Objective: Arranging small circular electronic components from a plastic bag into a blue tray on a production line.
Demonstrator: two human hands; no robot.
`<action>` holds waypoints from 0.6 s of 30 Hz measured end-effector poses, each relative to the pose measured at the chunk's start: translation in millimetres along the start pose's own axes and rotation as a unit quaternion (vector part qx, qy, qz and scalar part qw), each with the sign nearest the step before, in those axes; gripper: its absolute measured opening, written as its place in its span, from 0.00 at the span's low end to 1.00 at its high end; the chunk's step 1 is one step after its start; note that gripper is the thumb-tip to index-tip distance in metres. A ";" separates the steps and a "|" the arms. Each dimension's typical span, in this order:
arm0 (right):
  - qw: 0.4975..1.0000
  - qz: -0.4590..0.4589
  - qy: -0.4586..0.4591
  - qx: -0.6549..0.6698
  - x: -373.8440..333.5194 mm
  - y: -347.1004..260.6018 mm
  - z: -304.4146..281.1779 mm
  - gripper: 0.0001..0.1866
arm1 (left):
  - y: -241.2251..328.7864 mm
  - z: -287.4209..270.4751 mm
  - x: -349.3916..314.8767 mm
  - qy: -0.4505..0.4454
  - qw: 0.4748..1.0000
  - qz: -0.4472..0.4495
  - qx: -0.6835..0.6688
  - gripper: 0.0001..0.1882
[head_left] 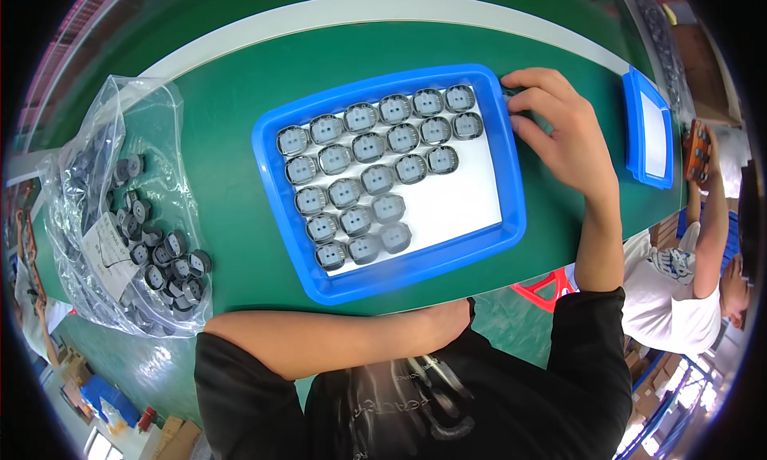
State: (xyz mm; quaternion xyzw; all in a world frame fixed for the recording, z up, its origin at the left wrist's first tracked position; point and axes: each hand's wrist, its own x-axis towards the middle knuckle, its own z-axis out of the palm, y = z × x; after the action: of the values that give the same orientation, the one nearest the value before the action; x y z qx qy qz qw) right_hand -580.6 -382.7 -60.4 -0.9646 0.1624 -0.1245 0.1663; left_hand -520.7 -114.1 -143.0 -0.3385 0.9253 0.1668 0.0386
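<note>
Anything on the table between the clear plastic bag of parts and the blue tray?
No. In the head view, only bare green tabletop separates the clear plastic bag of round grey parts from the blue rectangular plastic tray.

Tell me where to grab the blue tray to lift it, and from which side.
Take the blue tray by its raised rim at the two short ends, coming in from outside. The right hand already rests on the far right corner; the left end is free. The rim is the only bare lip, since rows of grey round parts cover most of the white floor. Keep it level: the parts look loose.

Blue tray on green table, white floor, rows of grey round parts filling its left.
</note>
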 end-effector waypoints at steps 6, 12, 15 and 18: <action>0.996 0.013 0.066 0.060 1.1 -2.6 -1.4 0.06 | 0.7 -12.3 -0.2 -0.037 0.999 -0.036 0.000 0.07; 0.991 -0.022 0.109 0.075 2.0 -2.9 1.9 0.07 | -4.1 -12.3 -7.1 0.023 0.999 -0.006 0.044 0.06; 0.990 -0.025 0.111 0.088 1.7 -6.1 -0.4 0.07 | -3.9 -15.8 -9.2 0.024 0.999 -0.019 0.030 0.05; 0.991 -0.015 0.057 0.119 -1.0 -14.2 4.4 0.07 | -1.8 -12.2 -8.7 0.037 0.997 -0.017 0.060 0.06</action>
State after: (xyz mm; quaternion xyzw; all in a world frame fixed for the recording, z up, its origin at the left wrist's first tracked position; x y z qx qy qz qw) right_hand -576.3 -368.4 -59.4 -0.9315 0.1414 -0.2005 0.2685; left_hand -512.3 -114.1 -130.5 -0.3574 0.9284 0.0978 0.0272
